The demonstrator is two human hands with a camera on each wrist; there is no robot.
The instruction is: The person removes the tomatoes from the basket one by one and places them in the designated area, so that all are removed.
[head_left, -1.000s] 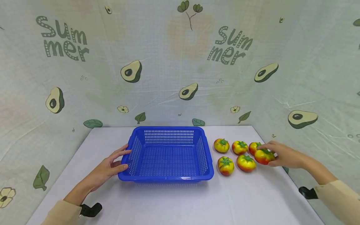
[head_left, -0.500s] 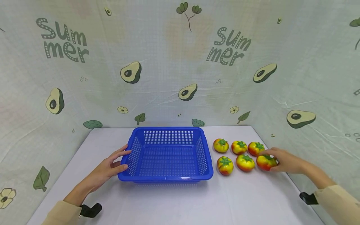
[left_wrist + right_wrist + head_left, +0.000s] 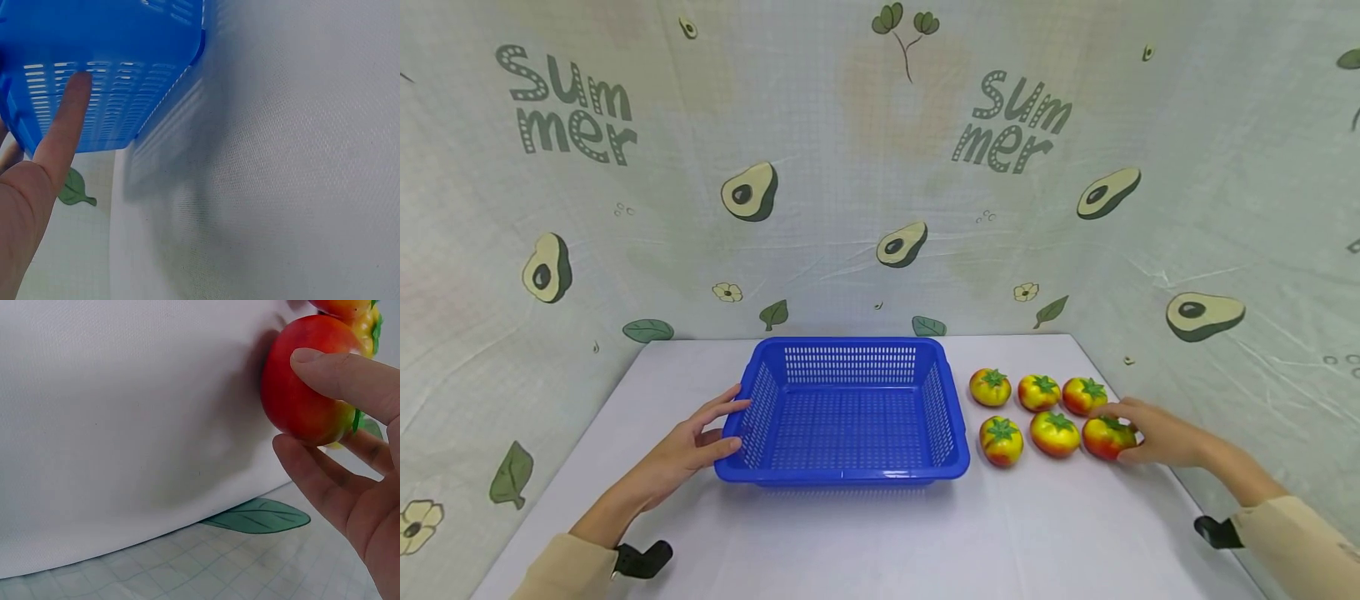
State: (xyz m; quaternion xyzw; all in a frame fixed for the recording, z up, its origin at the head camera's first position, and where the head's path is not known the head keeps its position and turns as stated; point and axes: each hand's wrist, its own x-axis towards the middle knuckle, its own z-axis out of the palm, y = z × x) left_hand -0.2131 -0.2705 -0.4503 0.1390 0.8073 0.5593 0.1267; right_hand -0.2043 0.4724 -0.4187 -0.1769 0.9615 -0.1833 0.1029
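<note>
My right hand (image 3: 1161, 432) holds a red-and-yellow tomato (image 3: 1105, 438) with a green leafy top, at the right end of the front row. In the right wrist view the thumb lies on the red side of this tomato (image 3: 306, 394), with fingers under and behind it. More tomatoes of the same kind, such as one close behind (image 3: 1084, 395) and one beside it (image 3: 1055, 434), form two rows. My left hand (image 3: 681, 454) touches the left rim of a blue plastic basket (image 3: 842, 477), its fingers fairly straight. In the left wrist view one straight digit lies against the slotted wall (image 3: 119, 106).
The basket's slotted floor (image 3: 850, 429) shows bare. Both rows of tomatoes stand between the basket and the right table edge. A white cloth covers the table (image 3: 865, 550). Patterned fabric (image 3: 820, 167) hangs at the back and both sides.
My right hand has lowered the tomato toward the front right, into line with the front row, uncovering the tomato behind. It barely moves in the last half second. My left hand stays put.
</note>
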